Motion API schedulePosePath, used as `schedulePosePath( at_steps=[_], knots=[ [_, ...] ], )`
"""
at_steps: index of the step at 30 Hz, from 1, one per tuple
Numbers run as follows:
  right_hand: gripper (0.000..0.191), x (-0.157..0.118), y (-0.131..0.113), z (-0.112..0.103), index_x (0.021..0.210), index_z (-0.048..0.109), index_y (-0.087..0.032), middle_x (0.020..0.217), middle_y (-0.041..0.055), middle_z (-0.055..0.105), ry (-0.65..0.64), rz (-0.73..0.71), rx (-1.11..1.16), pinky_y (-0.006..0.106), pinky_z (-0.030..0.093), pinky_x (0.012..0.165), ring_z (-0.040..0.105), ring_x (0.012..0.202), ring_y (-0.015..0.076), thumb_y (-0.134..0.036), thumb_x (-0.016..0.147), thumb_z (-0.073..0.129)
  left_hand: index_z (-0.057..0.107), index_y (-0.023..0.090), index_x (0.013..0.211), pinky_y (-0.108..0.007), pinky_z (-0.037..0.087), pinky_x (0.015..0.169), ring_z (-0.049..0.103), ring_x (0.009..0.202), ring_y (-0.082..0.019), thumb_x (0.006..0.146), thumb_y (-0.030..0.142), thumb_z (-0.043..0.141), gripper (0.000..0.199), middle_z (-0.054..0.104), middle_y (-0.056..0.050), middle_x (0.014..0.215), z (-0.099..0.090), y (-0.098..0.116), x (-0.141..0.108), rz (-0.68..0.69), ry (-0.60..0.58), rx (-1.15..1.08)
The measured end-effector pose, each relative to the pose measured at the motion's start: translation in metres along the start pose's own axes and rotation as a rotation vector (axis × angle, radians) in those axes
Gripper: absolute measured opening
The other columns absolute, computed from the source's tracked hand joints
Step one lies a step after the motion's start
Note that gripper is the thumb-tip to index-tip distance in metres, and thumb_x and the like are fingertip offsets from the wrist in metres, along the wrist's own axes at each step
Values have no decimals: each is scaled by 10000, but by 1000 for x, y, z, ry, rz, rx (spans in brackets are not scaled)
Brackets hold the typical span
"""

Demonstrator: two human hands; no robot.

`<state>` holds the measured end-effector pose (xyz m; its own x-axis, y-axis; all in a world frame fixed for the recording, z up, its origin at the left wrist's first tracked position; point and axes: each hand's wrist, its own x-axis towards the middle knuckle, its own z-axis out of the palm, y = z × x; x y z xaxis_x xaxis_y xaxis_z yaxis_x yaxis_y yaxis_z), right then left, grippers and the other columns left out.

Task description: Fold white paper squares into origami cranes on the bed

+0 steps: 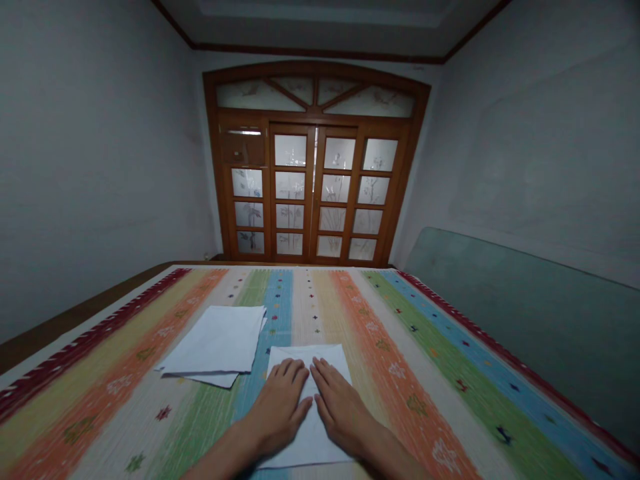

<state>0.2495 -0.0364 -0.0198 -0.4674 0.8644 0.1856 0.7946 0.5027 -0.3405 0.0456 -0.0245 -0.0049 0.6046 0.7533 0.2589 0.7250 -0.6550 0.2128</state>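
A white sheet of paper lies flat on the striped tablecloth in front of me. My left hand rests palm down on its left half, fingers stretched forward. On the right half, my right hand lies the same way, its fingertips close to those of the left. Both thumbs point inward and a narrow strip of paper shows between them. Much of the sheet is covered by the hands. Left of it sits a small stack of white paper, its edges slightly out of line.
The colourful striped tablecloth covers the table. Along the right side stands a pale green panel by the wall. Beyond the far table edge are wooden doors with glass panes. A plain wall rises on the left.
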Motion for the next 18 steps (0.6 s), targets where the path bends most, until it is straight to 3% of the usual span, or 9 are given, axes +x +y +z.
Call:
schedulePosePath(
  at_steps=[6, 11, 18],
  knots=[
    [606, 5, 1, -9, 1560, 323, -106, 1638, 125, 258, -52, 39, -15, 482, 255, 1239, 247, 1518, 281, -287, 989, 414, 307, 181, 1565, -550, 226, 1213, 239, 1514, -335, 1013, 490, 411, 641, 292, -145, 1643, 5, -9, 8, 15, -100, 25],
    [612, 10, 9, -16, 1548, 340, -69, 1630, 155, 267, -48, 120, -40, 486, 245, 1239, 244, 1516, 301, -355, 1009, 392, 289, 239, 1575, -550, 218, 1211, 227, 1519, -333, 989, 598, 409, 698, 297, -126, 1643, 3, -16, 6, 7, -83, 29],
    [640, 11, 20, -19, 1548, 338, -62, 1623, 171, 274, -9, 190, -43, 525, 232, 1232, 248, 1512, 329, -425, 1020, 361, 301, 162, 1570, -521, 254, 1205, 261, 1506, -344, 990, 634, 368, 750, 296, -171, 1633, 10, -45, 4, -69, -30, 72]
  ],
)
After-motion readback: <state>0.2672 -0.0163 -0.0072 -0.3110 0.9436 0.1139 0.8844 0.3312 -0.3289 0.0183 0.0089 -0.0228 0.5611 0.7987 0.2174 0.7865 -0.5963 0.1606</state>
